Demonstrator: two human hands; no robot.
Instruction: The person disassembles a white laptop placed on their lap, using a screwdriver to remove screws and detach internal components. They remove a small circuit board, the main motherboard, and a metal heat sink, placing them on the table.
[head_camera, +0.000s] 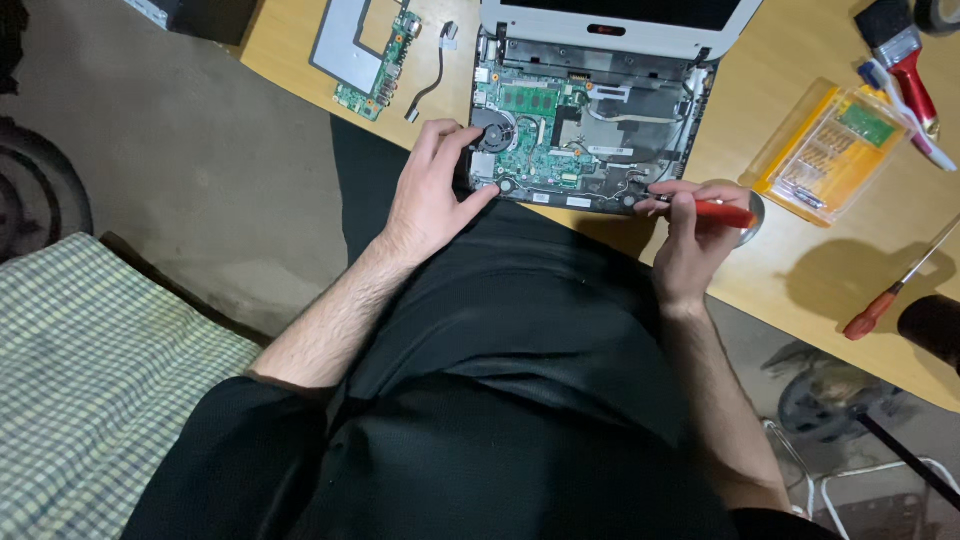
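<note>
An opened white laptop (600, 35) lies on the wooden table (790, 270), its green circuit board (535, 150) and black fan (493, 130) exposed. My left hand (432, 190) grips the laptop's near left corner, thumb by the front edge, fingers beside the fan. My right hand (690, 235) holds a red-handled screwdriver (722, 212) with its tip at the laptop's near right corner.
A small green board (385, 60) on a grey plate and a loose cable (430, 70) lie at the table's left. A yellow case of bits (825, 155), a red brush (905, 60) and another red screwdriver (895, 290) sit to the right. A checked cushion (90, 380) is lower left.
</note>
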